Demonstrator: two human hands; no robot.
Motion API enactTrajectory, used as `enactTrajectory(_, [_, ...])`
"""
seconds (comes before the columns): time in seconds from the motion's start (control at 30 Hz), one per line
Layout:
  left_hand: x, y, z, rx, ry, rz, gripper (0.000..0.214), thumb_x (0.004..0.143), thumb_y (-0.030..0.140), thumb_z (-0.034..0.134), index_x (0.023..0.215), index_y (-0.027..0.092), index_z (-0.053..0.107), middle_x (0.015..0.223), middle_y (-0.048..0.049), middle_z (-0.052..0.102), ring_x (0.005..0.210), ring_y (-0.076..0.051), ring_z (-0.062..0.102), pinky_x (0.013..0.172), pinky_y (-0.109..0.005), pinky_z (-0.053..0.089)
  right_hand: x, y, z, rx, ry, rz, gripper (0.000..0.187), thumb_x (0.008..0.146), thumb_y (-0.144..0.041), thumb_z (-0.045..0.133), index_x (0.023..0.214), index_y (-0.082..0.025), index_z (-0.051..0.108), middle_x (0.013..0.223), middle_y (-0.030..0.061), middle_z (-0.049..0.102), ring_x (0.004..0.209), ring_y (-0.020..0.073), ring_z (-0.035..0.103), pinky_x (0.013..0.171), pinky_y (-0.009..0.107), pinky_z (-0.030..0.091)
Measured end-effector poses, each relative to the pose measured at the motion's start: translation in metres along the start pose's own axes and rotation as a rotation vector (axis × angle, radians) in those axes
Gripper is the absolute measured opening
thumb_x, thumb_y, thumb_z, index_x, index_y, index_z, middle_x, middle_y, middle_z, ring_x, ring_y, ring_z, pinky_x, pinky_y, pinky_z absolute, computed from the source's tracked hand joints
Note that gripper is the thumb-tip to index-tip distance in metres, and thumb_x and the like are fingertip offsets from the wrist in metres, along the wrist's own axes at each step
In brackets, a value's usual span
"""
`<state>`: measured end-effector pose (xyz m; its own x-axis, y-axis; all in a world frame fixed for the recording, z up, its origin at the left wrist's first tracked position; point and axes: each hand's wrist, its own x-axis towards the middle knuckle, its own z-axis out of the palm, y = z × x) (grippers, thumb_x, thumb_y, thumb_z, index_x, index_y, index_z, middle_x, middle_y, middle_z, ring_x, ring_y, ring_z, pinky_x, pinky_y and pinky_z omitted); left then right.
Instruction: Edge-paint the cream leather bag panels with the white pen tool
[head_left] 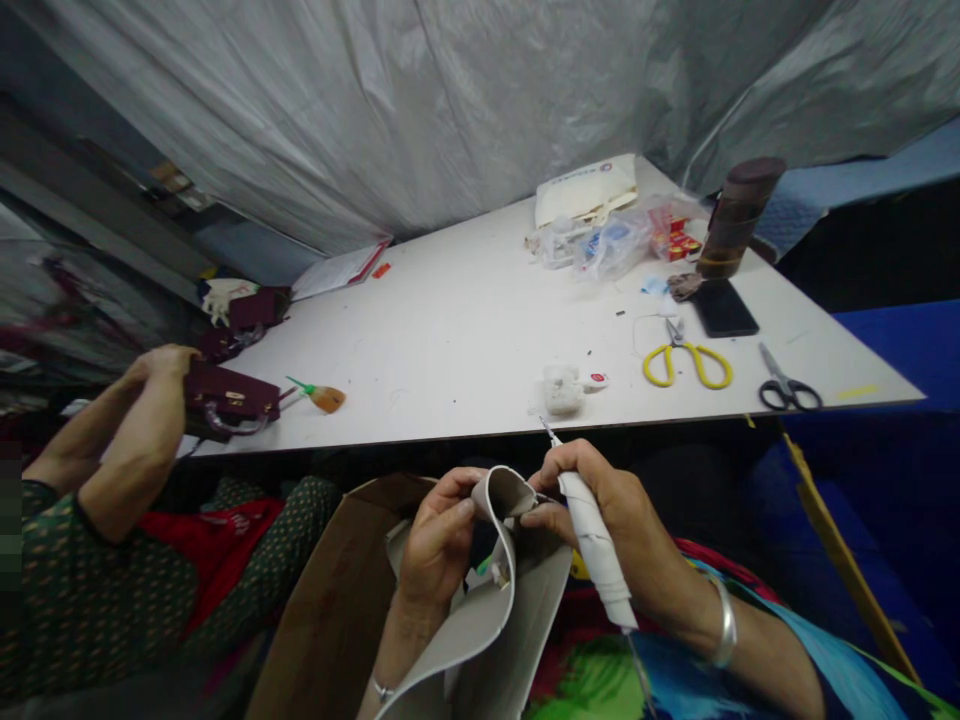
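Observation:
My left hand [435,545] is closed on the curled edge of a stiff grey sheet piece [476,625], which bends in an S shape over my lap. My right hand [626,515] grips a pen-like tool [598,550] with a white-wrapped handle. Its thin metal tip points up toward the table edge, and a thin dark length trails from its lower end. The thumb and fingertips of that same hand also touch the sheet's upper edge. Small green and light bits show inside the fold, too unclear to name.
On the white table [450,330] lie a whitish block [562,390], yellow-handled scissors [686,365], black-handled scissors [787,385], a phone [724,307], a bottle [739,220] and plastic bags [619,240]. At left, a co-worker's hands hold a maroon handbag [229,395] near a glue bottle [324,398].

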<state>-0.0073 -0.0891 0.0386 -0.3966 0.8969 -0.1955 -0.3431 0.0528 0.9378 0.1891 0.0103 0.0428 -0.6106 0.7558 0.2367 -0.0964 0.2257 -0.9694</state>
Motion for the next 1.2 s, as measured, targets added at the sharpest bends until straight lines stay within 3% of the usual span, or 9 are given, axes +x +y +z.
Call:
enactTrajectory(0.17, [0.004,0.01,-0.005,0.389,-0.144,0.187,0.065,0.085,0.072,0.066,0.119,0.018,0.076,0.126,-0.0157,0.072,0.123,-0.034,0.061,0.11,-0.042,0.046,0.005,0.008,0.001,-0.056,-0.097,-0.059,0.012,0.095,-0.023,0.07,0.101,-0.023,0.059,0.085,-0.0033,0.07,0.065,0.0095,0.06,0.06,0.02,0.044])
enactTrajectory(0.3, [0.01,0.017,0.005,0.468,-0.23,0.245,0.065,0.086,0.062,0.071,0.139,0.025,0.063,0.141,-0.0132,0.066,0.13,-0.035,0.06,0.112,-0.045,0.046,0.008,0.01,0.003,-0.091,-0.127,-0.138,0.005,0.095,-0.02,0.064,0.099,-0.022,0.061,0.085,-0.0025,0.066,0.069,0.0105,0.059,0.064,0.021,0.044])
enactTrajectory(0.4, [0.012,0.024,0.013,0.723,-0.244,0.199,0.057,0.082,0.03,0.08,0.137,0.027,0.066,0.135,-0.01,0.071,0.127,-0.032,0.064,0.113,-0.043,0.047,0.01,0.014,0.002,-0.098,-0.088,-0.136,0.004,0.096,-0.019,0.062,0.099,-0.022,0.061,0.084,-0.0023,0.064,0.071,0.011,0.058,0.065,0.021,0.044])
enactTrajectory(0.5, [0.016,0.038,0.014,0.869,-0.36,0.124,0.063,0.074,0.006,0.065,0.132,0.03,0.072,0.131,-0.005,0.075,0.123,-0.03,0.067,0.113,-0.043,0.047,0.011,0.024,0.001,-0.123,-0.029,-0.061,0.006,0.097,-0.024,0.064,0.101,-0.022,0.06,0.08,-0.0026,0.064,0.068,0.0115,0.057,0.062,0.021,0.044])
enactTrajectory(0.63, [0.03,0.065,0.009,0.842,-0.635,-0.044,0.059,0.075,0.007,0.056,0.126,0.03,0.077,0.123,-0.0038,0.079,0.114,-0.031,0.072,0.102,-0.041,0.054,0.011,0.034,0.003,-0.162,-0.037,-0.045,0.009,0.095,-0.022,0.065,0.103,-0.023,0.059,0.082,-0.0015,0.066,0.069,0.0125,0.06,0.062,0.021,0.045])
enactTrajectory(0.73, [0.043,0.075,0.006,0.735,-0.702,-0.197,0.049,0.078,0.018,0.063,0.124,0.026,0.078,0.116,-0.0077,0.079,0.104,-0.03,0.072,0.085,-0.036,0.058,0.015,0.034,0.005,-0.153,-0.013,-0.029,0.013,0.093,-0.019,0.066,0.103,-0.023,0.058,0.085,-0.0014,0.068,0.07,0.0124,0.062,0.063,0.021,0.046])
enactTrajectory(0.83, [0.055,0.066,0.002,0.606,-0.672,-0.263,0.039,0.073,0.022,0.072,0.111,0.022,0.078,0.103,-0.0078,0.077,0.089,-0.025,0.068,0.071,-0.028,0.054,0.02,0.033,0.006,-0.088,-0.017,0.017,0.015,0.092,-0.02,0.068,0.102,-0.023,0.058,0.087,-0.0018,0.069,0.069,0.0121,0.062,0.063,0.021,0.047])
enactTrajectory(0.97, [0.065,0.031,-0.001,0.441,-0.562,-0.308,0.032,0.07,0.034,0.083,0.095,0.017,0.07,0.08,-0.0031,0.067,0.07,-0.016,0.058,0.06,-0.024,0.043,0.028,0.038,0.007,-0.015,-0.063,0.057,0.015,0.093,-0.022,0.069,0.101,-0.023,0.057,0.084,-0.003,0.067,0.067,0.0112,0.059,0.061,0.021,0.045])
enactTrajectory(1.2, [0.067,-0.018,0.008,0.462,-0.178,-0.154,0.036,0.068,0.033,0.09,0.095,0.017,0.074,0.08,-0.0021,0.072,0.071,-0.016,0.062,0.067,-0.027,0.047,0.04,0.056,0.009,-0.059,-0.03,0.098,0.011,0.096,-0.028,0.068,0.1,-0.022,0.059,0.079,-0.0036,0.062,0.064,0.0107,0.052,0.059,0.022,0.04])
